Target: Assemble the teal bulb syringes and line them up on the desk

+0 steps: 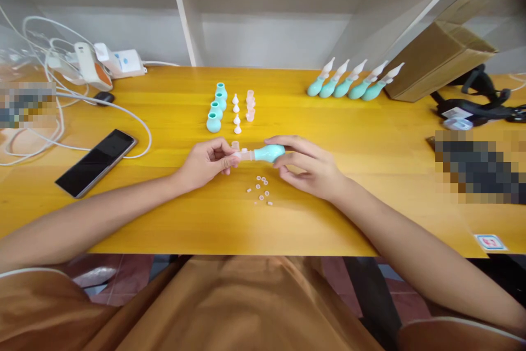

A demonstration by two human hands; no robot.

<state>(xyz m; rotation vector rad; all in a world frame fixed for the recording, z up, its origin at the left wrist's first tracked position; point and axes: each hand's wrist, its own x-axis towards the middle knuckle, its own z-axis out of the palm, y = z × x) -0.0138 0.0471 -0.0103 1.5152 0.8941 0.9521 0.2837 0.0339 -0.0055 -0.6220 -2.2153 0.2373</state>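
Between my hands lies a teal squeeze bulb (269,153) with a pale pink connector (246,156) at its left end. My left hand (209,160) pinches the tip end by the connector; the fingers partly hide what is there. My right hand (310,165) has its fingers wrapped around the rounded end of the bulb. Just below are several tiny clear rings (262,187) scattered on the table. Beyond my left hand stand a row of teal bulbs (213,122), a row of white nozzle tips (236,119) and a row of pink connectors (250,113).
Assembled teal bulbs with white tips (343,85) lie in a row at the back right, beside a cardboard box (439,58). A phone (96,164), white cables and chargers (127,62) occupy the left. Black straps (472,104) lie right. Shelving (279,39) rises behind the table.
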